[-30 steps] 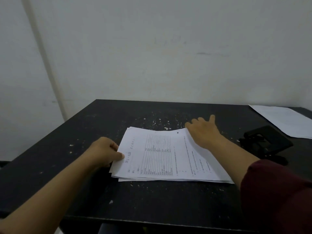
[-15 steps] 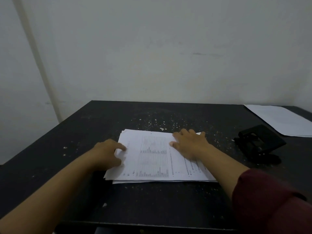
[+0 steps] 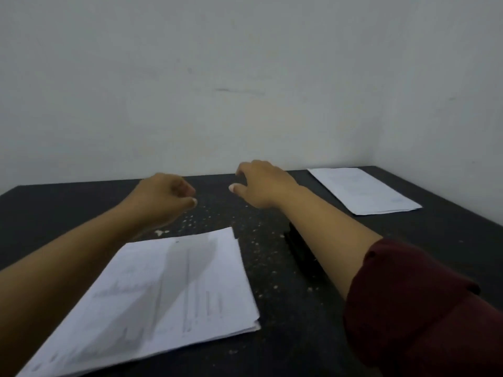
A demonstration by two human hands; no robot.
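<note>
A moment ago both hands lay on the stack of paper (image 3: 174,295): the left hand (image 3: 163,197) held its left edge and the right hand (image 3: 261,186) lay flat on top. Now both hands are up in the air, past the far edge of the stack, and they do not touch it at all. The left hand has its fingers curled in, with the thumb tip poking out, and it holds nothing. The right hand has its fingers bent down and loose, with the thumb out to the side, and it holds nothing too. The stack lies flat on the black table (image 3: 54,210), close to the person, and part of it sits under the left arm. It also looks nearer and a bit more turned than before, but the head has moved too, so I cannot tell how much the paper itself has moved. Its edges look mostly even, though a few sheets peek out at the near right corner. I think the tidying of the stack is done for now, since the hands have let go. The black hole punch (image 3: 302,254) lies just right of the stack, partly hidden under the right arm in its dark red sleeve (image 3: 422,308). Little white paper bits (image 3: 201,216) dot the table near it. A second pile of paper (image 3: 362,190) lies far off at the back right. My guess is that the free hands go for the punch next.
</note>
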